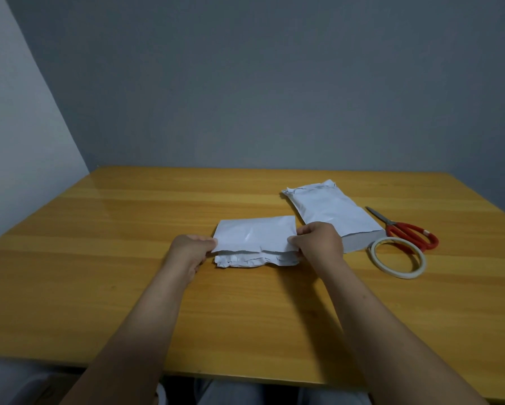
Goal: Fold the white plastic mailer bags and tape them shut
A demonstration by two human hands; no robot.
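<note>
The left hand (191,250) and the right hand (318,242) are bare, and so are the left forearm (146,317) and right forearm (377,317) along all of their length over the table (99,287). Below the table's near edge show trousers (230,394) of pale grey-blue cloth, softly creased. Left of them, also below that edge, lies a lighter, whitish fold of cloth (17,384), possibly the hem of a top; the view is too dim there to be sure.
</note>
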